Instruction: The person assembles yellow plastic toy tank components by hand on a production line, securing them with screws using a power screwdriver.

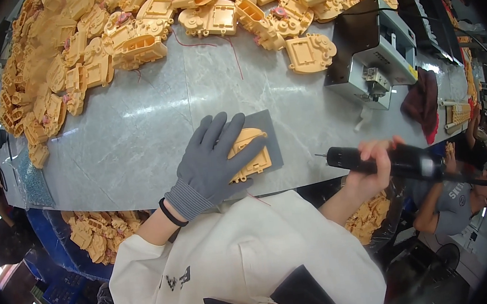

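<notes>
My left hand (209, 161), in a grey knit glove, lies over a yellow plastic housing (260, 163) and holds it down. Its fingers reach across the part and cover some of it. Under the housing is a dark grey flat pad (274, 143) at the table's near edge. To the right, my bare right hand (377, 165) is wrapped round a black electric screwdriver (411, 162). The tool lies nearly level, its thin bit pointing left toward the housing, apart from it.
A heap of similar yellow housings (143, 21) spreads over the table's back and left. A box-shaped metal machine (345, 83) stands at right, beside a dark red cloth (420, 102). A clear bag of small parts (28, 178) rests at left. Co-workers sit at far right.
</notes>
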### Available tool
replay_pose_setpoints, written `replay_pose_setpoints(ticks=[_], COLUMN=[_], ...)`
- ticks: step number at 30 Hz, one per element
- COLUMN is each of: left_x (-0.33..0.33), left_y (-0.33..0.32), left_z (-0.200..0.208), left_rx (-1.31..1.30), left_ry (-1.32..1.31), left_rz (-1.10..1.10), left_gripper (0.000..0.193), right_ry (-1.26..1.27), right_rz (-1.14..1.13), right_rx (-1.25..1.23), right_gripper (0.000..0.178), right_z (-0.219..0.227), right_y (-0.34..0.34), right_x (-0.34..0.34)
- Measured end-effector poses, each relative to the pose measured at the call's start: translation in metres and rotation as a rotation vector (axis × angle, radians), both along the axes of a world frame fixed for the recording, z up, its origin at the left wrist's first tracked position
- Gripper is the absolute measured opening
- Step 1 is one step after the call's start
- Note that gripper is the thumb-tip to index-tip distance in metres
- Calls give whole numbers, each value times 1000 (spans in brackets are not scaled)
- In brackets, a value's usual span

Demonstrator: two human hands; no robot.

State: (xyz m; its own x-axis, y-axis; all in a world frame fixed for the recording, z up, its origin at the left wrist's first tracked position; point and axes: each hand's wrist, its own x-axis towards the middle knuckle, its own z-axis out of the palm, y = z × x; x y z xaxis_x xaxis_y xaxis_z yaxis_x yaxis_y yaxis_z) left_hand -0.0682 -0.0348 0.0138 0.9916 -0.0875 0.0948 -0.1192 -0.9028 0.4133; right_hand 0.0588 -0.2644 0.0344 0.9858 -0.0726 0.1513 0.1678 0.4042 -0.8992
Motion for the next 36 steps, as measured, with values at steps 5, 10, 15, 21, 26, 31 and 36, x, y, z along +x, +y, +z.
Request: replay_pose_setpoints(ticks=[5,10,15,21,26,31,36], left_x=[5,27,24,19,39,41,40], left_y=[0,-2,-27,-23,-15,-23,-19], left_z=[-9,-21,-33,-44,-43,-55,-51], left_rx=[-54,-275,-291,-325,-392,-426,-323], left_ry=[-71,-213,-207,-179,-158,-219,-293], left_rz=[-9,60,392,368,179,145,178], left_gripper=[71,73,86,80,81,78,77], right_ry=[-184,-438,-413,-394,-284,-476,-508], right_rz=[-38,-183,-236,-147,-28,405,411], right_rx=[23,-80,-209,-304,-175,-12,-90], right_gripper=[44,43,32,26,32,47,49], right_z=[8,48,46,45,39,43,38], right_y=[-5,-4,23,35,15,31,50], right_x=[23,85,121,117,74,4,-6])
